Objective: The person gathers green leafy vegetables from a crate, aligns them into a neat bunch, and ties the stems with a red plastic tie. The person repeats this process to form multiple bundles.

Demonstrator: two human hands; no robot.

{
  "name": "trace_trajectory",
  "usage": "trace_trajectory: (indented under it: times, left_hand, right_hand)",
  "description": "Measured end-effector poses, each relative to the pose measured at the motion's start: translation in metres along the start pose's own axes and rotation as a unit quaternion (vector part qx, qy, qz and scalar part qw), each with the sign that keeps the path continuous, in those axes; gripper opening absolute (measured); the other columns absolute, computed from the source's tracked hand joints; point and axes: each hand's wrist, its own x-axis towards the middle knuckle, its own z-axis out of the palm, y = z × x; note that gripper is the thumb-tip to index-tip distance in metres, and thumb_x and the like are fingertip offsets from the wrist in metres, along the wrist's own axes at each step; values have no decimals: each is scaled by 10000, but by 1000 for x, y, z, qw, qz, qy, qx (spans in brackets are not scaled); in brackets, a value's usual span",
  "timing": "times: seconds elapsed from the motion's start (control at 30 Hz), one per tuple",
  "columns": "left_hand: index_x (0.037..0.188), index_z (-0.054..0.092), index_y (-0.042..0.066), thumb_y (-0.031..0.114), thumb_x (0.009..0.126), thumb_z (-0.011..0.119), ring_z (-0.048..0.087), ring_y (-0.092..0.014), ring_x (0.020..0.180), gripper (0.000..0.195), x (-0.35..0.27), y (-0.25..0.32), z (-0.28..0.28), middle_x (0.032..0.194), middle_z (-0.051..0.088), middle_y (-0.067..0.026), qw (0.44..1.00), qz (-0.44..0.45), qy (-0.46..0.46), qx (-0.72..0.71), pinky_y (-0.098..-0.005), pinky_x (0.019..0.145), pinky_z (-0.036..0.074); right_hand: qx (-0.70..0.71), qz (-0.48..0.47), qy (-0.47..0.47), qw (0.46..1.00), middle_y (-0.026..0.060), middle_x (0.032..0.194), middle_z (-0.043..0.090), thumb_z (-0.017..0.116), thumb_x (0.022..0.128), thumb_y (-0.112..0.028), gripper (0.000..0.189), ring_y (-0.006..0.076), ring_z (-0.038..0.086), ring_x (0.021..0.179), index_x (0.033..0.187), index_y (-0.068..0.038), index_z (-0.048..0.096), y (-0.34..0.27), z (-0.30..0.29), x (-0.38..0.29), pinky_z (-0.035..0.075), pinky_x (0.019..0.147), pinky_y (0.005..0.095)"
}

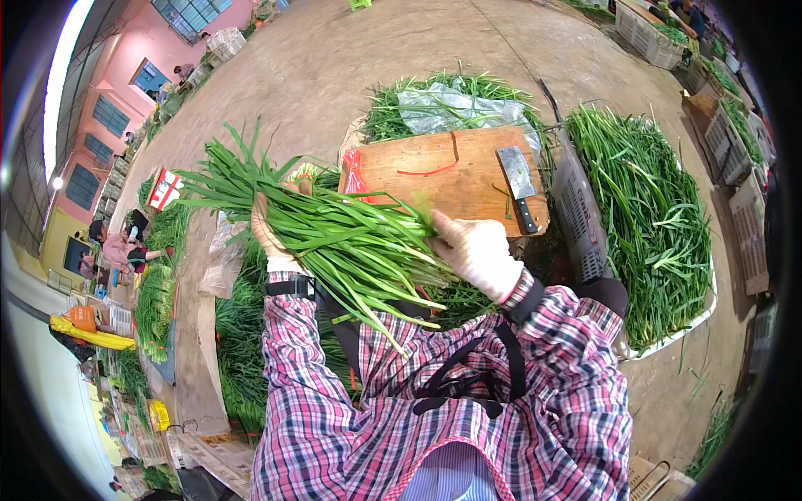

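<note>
A large bunch of green garlic chives [351,232] lies across my left hand [269,228], whose fingers hold it near the leafy end. My right hand [473,250], in a pale glove with bare fingertips, pinches some stems at the bunch's other end. Beyond the hands, a wooden cutting board [407,156] carries a cleaver [517,181] with a black handle at its right side. Red ties [354,172] lie bundled at the board's left edge, and a single red strip [432,170] curves across its middle.
To the right stands a plastic crate [713,300] heaped with loose greens. More greens [388,113] and a clear plastic sheet [463,106] lie behind the board. Darker greens [238,351] are piled at my left. A person [116,244] sits farther left among bundled greens.
</note>
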Motion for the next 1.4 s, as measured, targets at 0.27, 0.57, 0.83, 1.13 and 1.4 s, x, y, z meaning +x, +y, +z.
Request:
trace_trajectory:
  times: [0.27, 0.57, 0.83, 1.13, 1.4]
  left_hand:
    - [1022, 657, 36, 348, 994, 534, 667, -250, 978, 337, -2, -2, -28, 985, 708, -125, 997, 62, -30, 33, -441, 1098, 433]
    - [922, 622, 31, 372, 965, 587, 639, -244, 783, 345, -9, 15, -25, 858, 664, -84, 988, 123, 71, 57, -419, 958, 531]
    - [872, 537, 59, 324, 905, 668, 557, -200, 832, 298, -6, 16, -9, 841, 546, -44, 998, 42, -47, -24, -419, 1013, 460]
    - [888, 597, 43, 367, 902, 666, 529, -210, 820, 331, -2, 8, -14, 841, 568, -56, 991, 86, -62, 82, -414, 847, 481]
    - [1201, 577, -107, 346, 935, 594, 646, -250, 1086, 526, 2, 6, -12, 1166, 698, -160, 973, -14, -229, -34, -409, 1088, 442]
  right_hand:
    - [403, 110, -1, 909, 107, 824, 701, 716, 882, -115, 169, 180, 687, 717, 1032, -36, 713, -8, -4, -19, 541, 648, 302]
    - [149, 81, -344, 923, 116, 727, 694, 710, 871, -253, 214, 273, 679, 659, 958, -58, 726, 66, -58, -80, 543, 652, 368]
    - [222, 165, -199, 940, 149, 917, 721, 709, 864, -345, 357, 307, 703, 847, 1137, -116, 709, 39, -48, -45, 544, 773, 367]
    - [423, 270, -378, 778, 16, 613, 583, 736, 878, -375, 365, 100, 522, 509, 992, -29, 735, 6, -27, 16, 409, 479, 278]
    - [587, 355, -261, 679, 21, 618, 600, 697, 909, -269, 222, 99, 507, 446, 946, -50, 682, 0, -2, 5, 387, 412, 252]
